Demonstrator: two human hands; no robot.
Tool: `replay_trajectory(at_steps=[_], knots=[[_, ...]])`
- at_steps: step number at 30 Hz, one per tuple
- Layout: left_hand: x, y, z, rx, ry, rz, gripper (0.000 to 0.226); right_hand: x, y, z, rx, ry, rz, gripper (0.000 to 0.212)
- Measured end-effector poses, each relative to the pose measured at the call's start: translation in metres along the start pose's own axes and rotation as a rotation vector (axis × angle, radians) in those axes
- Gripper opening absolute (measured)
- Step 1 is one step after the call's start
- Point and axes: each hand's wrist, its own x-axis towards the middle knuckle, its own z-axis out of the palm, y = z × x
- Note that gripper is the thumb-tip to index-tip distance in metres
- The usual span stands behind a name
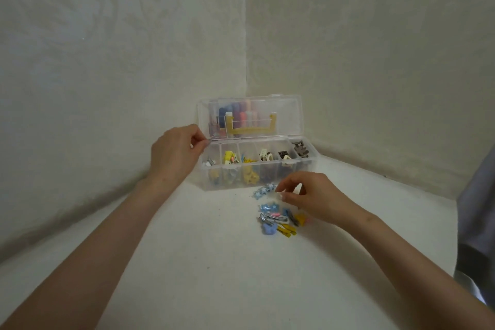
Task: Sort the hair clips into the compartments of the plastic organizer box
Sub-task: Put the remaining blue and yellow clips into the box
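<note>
A clear plastic organizer box (267,179) stands open in the corner, its lid (289,115) upright. Its compartments hold yellow, cream, brown and mixed hair clips. My left hand (176,155) hovers at the box's left end, pinching a small silver clip (213,137) over the leftmost compartment. My right hand (308,193) is in front of the box with fingers apart, fingertips just above a blue star clip (263,190). A pile of loose clips (281,220), blue, silver, pink and yellow, lies under and left of that hand.
The box sits on a white surface hemmed in by two patterned walls (160,48) that meet behind it. Coloured items show through the lid. A grey fabric (476,222) hangs at the right edge.
</note>
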Motion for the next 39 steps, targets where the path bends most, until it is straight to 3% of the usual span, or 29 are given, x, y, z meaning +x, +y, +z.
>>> replay_trajectory(at_steps=[4, 9, 15, 21, 24, 31, 39], knots=[[-0.001, -0.005, 0.008, 0.063, -0.043, -0.047, 0.018, 0.013, -0.002, 0.006, -0.178, 0.033, -0.023, 0.021], [0.0, -0.005, 0.008, 0.058, -0.048, -0.044, 0.02, 0.017, 0.007, 0.025, -0.23, 0.071, -0.044, 0.032], [-0.005, 0.013, 0.009, -0.063, -0.088, 0.103, 0.014, 0.017, 0.01, 0.027, -0.243, 0.13, -0.02, 0.017], [-0.018, 0.026, 0.023, -0.197, -0.305, 0.295, 0.009, 0.013, 0.011, 0.023, -0.208, 0.11, -0.005, 0.012], [-0.025, 0.029, 0.028, -0.203, -0.375, 0.33, 0.005, 0.012, 0.01, 0.023, -0.108, 0.135, -0.009, 0.008], [-0.032, 0.036, 0.033, -0.113, -0.464, 0.357, 0.019, 0.009, 0.003, 0.016, 0.314, 0.165, -0.007, 0.007], [-0.039, 0.045, 0.035, -0.346, -0.453, 0.252, 0.016, 0.007, 0.001, 0.016, 0.403, 0.229, -0.079, 0.019]])
